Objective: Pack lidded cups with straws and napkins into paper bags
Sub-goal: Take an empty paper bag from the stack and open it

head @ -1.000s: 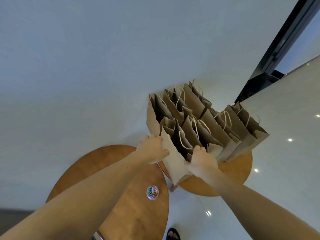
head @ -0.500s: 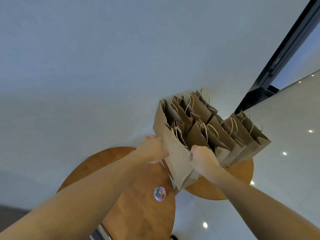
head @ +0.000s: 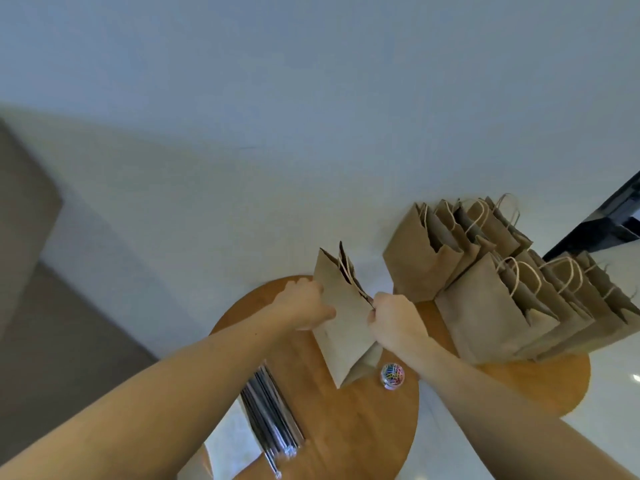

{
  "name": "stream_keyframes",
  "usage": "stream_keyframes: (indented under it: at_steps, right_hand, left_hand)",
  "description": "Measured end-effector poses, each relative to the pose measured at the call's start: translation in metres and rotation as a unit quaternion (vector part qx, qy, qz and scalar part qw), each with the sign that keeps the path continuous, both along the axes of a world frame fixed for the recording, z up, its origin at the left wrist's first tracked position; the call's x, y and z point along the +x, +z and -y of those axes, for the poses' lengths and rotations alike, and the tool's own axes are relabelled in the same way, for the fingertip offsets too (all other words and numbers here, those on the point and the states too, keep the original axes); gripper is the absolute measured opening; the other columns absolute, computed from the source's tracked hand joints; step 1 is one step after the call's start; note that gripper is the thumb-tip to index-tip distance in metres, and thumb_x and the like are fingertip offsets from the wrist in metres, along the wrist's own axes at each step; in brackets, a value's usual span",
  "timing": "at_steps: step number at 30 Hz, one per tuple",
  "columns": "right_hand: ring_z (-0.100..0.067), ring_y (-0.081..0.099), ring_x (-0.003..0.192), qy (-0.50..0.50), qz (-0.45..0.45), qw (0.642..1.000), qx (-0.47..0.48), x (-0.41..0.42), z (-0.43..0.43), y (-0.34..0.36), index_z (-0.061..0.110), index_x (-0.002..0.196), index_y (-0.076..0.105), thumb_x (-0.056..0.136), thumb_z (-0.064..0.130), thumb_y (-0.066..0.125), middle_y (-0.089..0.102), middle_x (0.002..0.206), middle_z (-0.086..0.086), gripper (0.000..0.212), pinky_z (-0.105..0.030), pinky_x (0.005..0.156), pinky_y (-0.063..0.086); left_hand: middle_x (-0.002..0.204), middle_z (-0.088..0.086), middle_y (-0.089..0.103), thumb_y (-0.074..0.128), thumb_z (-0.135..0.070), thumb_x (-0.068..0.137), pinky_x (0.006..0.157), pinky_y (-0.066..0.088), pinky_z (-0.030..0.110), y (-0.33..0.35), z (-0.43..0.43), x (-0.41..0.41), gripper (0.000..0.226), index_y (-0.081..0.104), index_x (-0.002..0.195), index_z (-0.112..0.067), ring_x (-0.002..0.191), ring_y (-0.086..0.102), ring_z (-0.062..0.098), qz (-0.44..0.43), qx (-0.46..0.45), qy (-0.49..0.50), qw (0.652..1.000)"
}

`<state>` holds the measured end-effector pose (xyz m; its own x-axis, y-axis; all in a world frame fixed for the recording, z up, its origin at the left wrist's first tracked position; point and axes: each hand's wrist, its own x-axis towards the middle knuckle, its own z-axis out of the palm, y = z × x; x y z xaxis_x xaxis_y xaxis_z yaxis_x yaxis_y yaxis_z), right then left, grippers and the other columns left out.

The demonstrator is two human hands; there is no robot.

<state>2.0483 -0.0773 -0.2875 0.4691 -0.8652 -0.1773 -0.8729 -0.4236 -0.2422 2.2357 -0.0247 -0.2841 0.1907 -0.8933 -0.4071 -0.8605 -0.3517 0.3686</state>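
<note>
One paper bag (head: 346, 317) has come away from the cluster. The left hand (head: 304, 303) grips its left edge and the right hand (head: 394, 320) pinches its top corner, above the near round table (head: 363, 438). At seven o'clock, a straw bundle (head: 270, 414) overhangs the table edge; at five, a clip tub (head: 392, 375); at two, the remaining bags (head: 485, 306) crowd the second table (head: 547, 386).

Near table (head: 346, 427) — straws (head: 273, 420), clip jar (head: 392, 375); far table (head: 540, 382) — bags (head: 485, 306)

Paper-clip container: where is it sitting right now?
Head view, lower centre: the paper-clip container sits on the near wooden table, just right of the held paper bag, below the right hand.
</note>
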Motion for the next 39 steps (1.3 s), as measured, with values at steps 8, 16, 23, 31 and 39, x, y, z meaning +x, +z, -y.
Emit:
stream_keyframes:
  at_steps: [8, 16, 23, 31, 39]
  right_hand:
    - [-0.018, 0.061, 0.07, 0.052, 0.005, 0.996, 0.071, 0.024, -0.029, -0.053, 0.016, 0.078, 0.046, 0.095, 0.014, 0.048, 0.056, 0.074, 0.0, 0.017, -0.022, 0.05, 0.037]
    - [-0.004, 0.052, 0.055, 0.115, 0.021, 0.982, 0.148, 0.019, -0.005, -0.063, 0.028, 0.074, 0.047, 0.09, 0.064, 0.051, 0.055, 0.066, 0.009, 0.04, -0.019, 0.045, 0.028]
    - [-0.007, 0.06, 0.066, 0.119, 0.053, 0.972, 0.197, 0.034, 0.016, -0.075, 0.028, 0.082, 0.05, 0.095, 0.047, 0.055, 0.061, 0.074, 0.009, 0.023, -0.02, 0.048, 0.036]
    - [-0.01, 0.06, 0.063, 0.104, 0.017, 0.987, 0.124, 0.038, 0.038, -0.084, 0.025, 0.088, 0.056, 0.1, 0.047, 0.04, 0.06, 0.072, 0.008, 0.03, -0.025, 0.05, 0.044]
    - [-0.012, 0.065, 0.073, 0.116, -0.026, 0.99, 0.079, 0.004, 0.075, -0.086, 0.023, 0.101, 0.061, 0.096, 0.038, 0.054, 0.064, 0.082, 0.007, 0.017, -0.03, 0.07, 0.06]
  left_hand:
    - [0.135, 0.01, 0.052, 0.057, -0.046, 0.083, 0.097, 0.048, 0.045, -0.041, -0.045, 0.019, 0.065, 0.048, 0.139, -0.015, 0.122, 0.049, 0.03, -0.048, 0.051, 0.095, 0.993]
    - [0.074, 0.002, 0.055, 0.063, -0.042, 0.08, 0.063, 0.046, 0.032, -0.062, -0.054, -0.003, 0.037, 0.064, 0.09, -0.007, 0.069, 0.057, 0.019, -0.131, 0.071, 0.16, 0.976]
    - [0.08, 0.0, 0.064, 0.056, -0.067, 0.076, 0.081, 0.055, 0.039, -0.07, -0.042, -0.022, 0.044, 0.062, 0.088, -0.026, 0.081, 0.064, 0.018, -0.191, 0.054, 0.243, 0.95]
    - [0.078, 0.0, 0.066, 0.052, -0.044, 0.094, 0.07, 0.058, 0.029, -0.079, -0.027, -0.036, 0.029, 0.062, 0.085, -0.018, 0.072, 0.067, 0.014, -0.09, 0.053, 0.356, 0.929]
    - [0.075, 0.002, 0.065, 0.046, -0.019, 0.099, 0.061, 0.051, 0.021, -0.087, -0.061, -0.01, 0.03, 0.064, 0.076, -0.014, 0.063, 0.063, 0.012, 0.046, 0.119, 0.347, 0.929]
